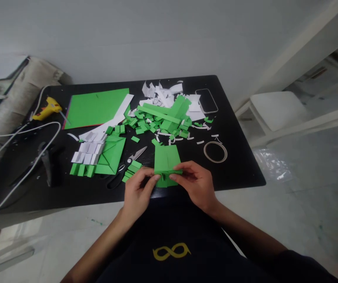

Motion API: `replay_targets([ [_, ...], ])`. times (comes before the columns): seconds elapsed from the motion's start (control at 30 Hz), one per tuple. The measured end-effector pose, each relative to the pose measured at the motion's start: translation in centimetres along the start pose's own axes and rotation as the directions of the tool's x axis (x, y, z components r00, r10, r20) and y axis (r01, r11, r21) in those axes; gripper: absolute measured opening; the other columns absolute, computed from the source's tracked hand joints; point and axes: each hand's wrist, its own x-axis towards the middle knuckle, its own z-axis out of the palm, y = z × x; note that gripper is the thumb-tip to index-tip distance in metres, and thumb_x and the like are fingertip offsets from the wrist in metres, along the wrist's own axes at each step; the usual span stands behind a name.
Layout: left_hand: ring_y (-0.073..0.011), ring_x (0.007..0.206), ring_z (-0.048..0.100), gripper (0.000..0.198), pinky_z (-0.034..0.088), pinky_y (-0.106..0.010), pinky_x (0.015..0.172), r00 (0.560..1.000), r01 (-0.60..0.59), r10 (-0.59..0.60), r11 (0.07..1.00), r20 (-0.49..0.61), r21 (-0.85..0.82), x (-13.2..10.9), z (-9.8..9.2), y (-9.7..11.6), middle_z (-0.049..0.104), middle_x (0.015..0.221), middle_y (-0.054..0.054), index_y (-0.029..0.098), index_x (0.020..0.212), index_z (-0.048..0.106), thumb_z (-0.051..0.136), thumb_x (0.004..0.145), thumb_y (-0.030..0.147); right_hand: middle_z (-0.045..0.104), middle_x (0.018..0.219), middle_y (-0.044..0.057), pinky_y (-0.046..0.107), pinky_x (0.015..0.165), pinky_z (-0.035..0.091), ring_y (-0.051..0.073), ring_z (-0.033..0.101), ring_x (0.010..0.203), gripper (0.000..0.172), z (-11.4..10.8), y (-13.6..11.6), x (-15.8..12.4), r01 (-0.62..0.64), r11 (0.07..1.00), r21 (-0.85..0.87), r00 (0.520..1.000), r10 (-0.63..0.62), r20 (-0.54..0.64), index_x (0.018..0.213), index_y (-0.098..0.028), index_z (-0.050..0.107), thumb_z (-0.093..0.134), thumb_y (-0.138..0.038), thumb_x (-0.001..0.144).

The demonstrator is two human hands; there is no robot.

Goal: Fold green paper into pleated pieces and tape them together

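Near the front edge of the black table lies a folded green paper piece (167,156), with a raised strip across its lower part. My left hand (141,186) pinches the left end of that strip between thumb and fingers. At its right end, my right hand (196,182) grips the green paper the same way. A small upright fold shows between the two thumbs. Just left of my left hand are small folded green pieces (133,168) and open black-handled scissors (129,162).
A heap of green paper pieces (163,116) and white scraps (161,94) lies behind. Left are green sheets (95,108), a yellow glue gun (47,109), a white cable (21,129) and a stapler-like black tool (46,165). A tape roll (215,152) and a phone-shaped outline (206,101) lie right.
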Motion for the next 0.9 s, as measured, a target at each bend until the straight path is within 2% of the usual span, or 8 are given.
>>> replay_targets([
  [0.17, -0.0145, 0.076, 0.07, 0.003, 0.057, -0.026, 0.072, 1.0, 0.002, -0.002, 1.0, -0.009, -0.002, -0.3, 0.0, 0.0, 0.073, 0.084, 0.0, 0.021, 0.097, 0.071, 0.073, 0.097, 0.023, 0.081, 0.081, 0.0, 0.035, 0.071, 0.067, 0.02, 0.078, 0.074, 0.018, -0.1, -0.4, 0.0, 0.012, 1.0, -0.01, 1.0, -0.012, -0.003, 0.088, -0.027, 0.082, 0.095, -0.033, 0.077],
  [0.27, -0.0152, 0.08, 0.074, 0.026, 0.061, -0.027, 0.075, 0.998, -0.023, 0.02, 0.998, -0.065, -0.056, -0.4, 0.0, 0.0, 0.076, 0.088, 0.0, 0.022, 0.119, 0.068, 0.077, 0.094, 0.02, 0.081, 0.081, 0.001, 0.036, 0.072, 0.068, 0.021, 0.078, 0.074, 0.017, -0.1, -0.5, 0.0, 0.015, 1.0, -0.016, 1.0, -0.015, -0.003, 0.087, -0.027, 0.082, 0.094, -0.034, 0.078],
  [0.33, -0.0159, 0.082, 0.076, 0.037, 0.062, -0.028, 0.079, 0.996, -0.06, 0.058, 0.998, -0.075, -0.036, -0.3, -0.1, 0.0, 0.078, 0.091, 0.0, 0.023, 0.128, 0.067, 0.077, 0.094, 0.017, 0.081, 0.081, 0.001, 0.036, 0.071, 0.068, 0.021, 0.078, 0.075, 0.017, -0.1, -0.4, -0.1, 0.017, 1.0, -0.024, 1.0, -0.017, -0.001, 0.087, -0.027, 0.082, 0.095, -0.035, 0.077],
  [0.47, -0.0165, 0.084, 0.077, 0.023, 0.062, -0.029, 0.08, 0.987, -0.157, 0.159, 0.985, -0.024, 0.075, -0.1, -0.5, 0.1, 0.082, 0.099, -0.002, 0.024, 0.117, 0.076, 0.076, 0.096, 0.015, 0.081, 0.081, 0.001, 0.036, 0.071, 0.066, 0.021, 0.077, 0.075, 0.018, -0.1, -0.3, -0.2, 0.017, 0.999, -0.029, 1.0, -0.017, 0.003, 0.087, -0.027, 0.082, 0.095, -0.035, 0.078],
  [0.57, -0.0177, 0.089, 0.077, 0.021, 0.062, -0.031, 0.082, 0.981, -0.191, 0.193, 0.979, -0.02, 0.077, 0.0, -0.6, 0.2, 0.082, 0.101, -0.003, 0.024, 0.113, 0.078, 0.076, 0.096, 0.012, 0.079, 0.082, 0.001, 0.034, 0.072, 0.065, 0.02, 0.076, 0.076, 0.016, -0.1, -0.2, -0.2, 0.029, 0.999, -0.026, 1.0, -0.029, 0.004, 0.088, -0.027, 0.082, 0.095, -0.033, 0.079],
  [0.77, -0.0177, 0.092, 0.073, 0.022, 0.06, -0.032, 0.083, 0.974, -0.222, 0.226, 0.97, -0.034, 0.095, 0.4, -0.7, 0.4, 0.077, 0.1, -0.003, 0.025, 0.108, 0.08, 0.076, 0.094, 0.009, 0.069, 0.101, 0.004, 0.035, 0.078, 0.064, 0.021, 0.07, 0.092, 0.013, -0.1, 0.2, -0.1, 0.172, 0.982, -0.07, 0.985, -0.174, -0.012, 0.088, -0.029, 0.083, 0.093, -0.032, 0.081],
  [0.83, -0.0182, 0.095, 0.072, 0.021, 0.061, -0.033, 0.084, 0.97, -0.23, 0.238, 0.966, -0.059, 0.116, 0.6, -0.7, 0.5, 0.074, 0.105, -0.004, 0.026, 0.106, 0.081, 0.078, 0.093, 0.01, 0.065, 0.11, 0.006, 0.039, 0.086, 0.064, 0.024, 0.068, 0.103, 0.011, -0.3, 0.3, 0.0, 0.217, 0.967, -0.135, 0.975, -0.223, -0.028, 0.086, -0.03, 0.083, 0.093, -0.031, 0.082],
  [0.9, -0.019, 0.1, 0.071, 0.02, 0.061, -0.035, 0.087, 0.966, -0.235, 0.247, 0.963, -0.083, 0.13, 0.7, -0.8, 0.6, 0.072, 0.113, -0.004, 0.027, 0.104, 0.081, 0.08, 0.092, 0.011, 0.066, 0.121, 0.007, 0.048, 0.101, 0.061, 0.029, 0.066, 0.118, 0.01, -0.4, 0.2, 0.1, 0.268, 0.94, -0.21, 0.96, -0.279, -0.028, 0.085, -0.031, 0.083, 0.093, -0.029, 0.082],
])
